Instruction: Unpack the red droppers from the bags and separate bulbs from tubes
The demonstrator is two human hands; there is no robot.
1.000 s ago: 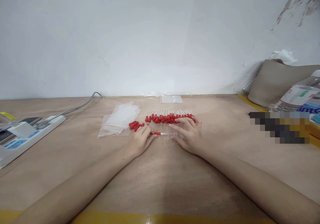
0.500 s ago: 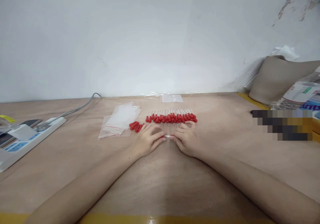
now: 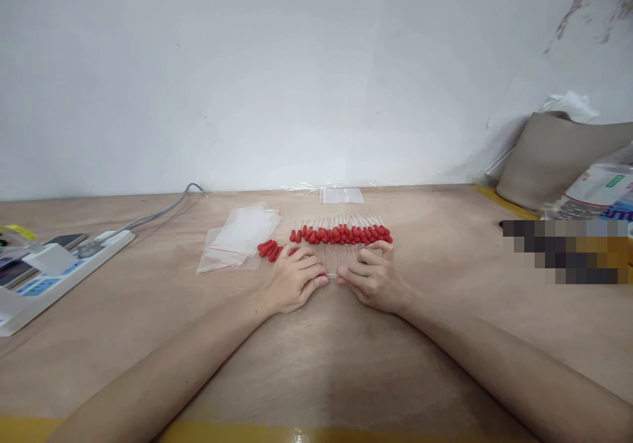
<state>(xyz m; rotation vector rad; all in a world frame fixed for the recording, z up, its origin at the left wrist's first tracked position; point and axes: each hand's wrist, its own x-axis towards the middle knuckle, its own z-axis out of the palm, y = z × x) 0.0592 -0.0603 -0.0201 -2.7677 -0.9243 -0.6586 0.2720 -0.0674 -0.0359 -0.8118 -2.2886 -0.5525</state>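
My left hand [image 3: 295,278] and my right hand [image 3: 374,275] rest on the wooden table [image 3: 316,357], fingertips almost meeting. Both are curled in a pinch on the ends of one thin clear dropper tube [image 3: 332,275] that lies between them. Whatever is on its left end is hidden under my left fingers. Just beyond the hands lie a few bare clear tubes [image 3: 341,256]. Behind them is a row of several droppers with red bulbs [image 3: 341,234]. A small heap of loose red bulbs [image 3: 270,249] sits beside my left hand.
Clear zip bags [image 3: 238,235] lie left of the bulbs and one small bag [image 3: 341,196] lies by the wall. A white power strip [image 3: 54,275] with a grey cable and a phone [image 3: 62,240] are far left. A beige bag [image 3: 558,156] and a plastic bottle [image 3: 596,189] stand at the right.
My left hand held a red-bulbed dropper out to the side; my right hand left the bare tubes and both hands came together. The red bulb is now hidden.
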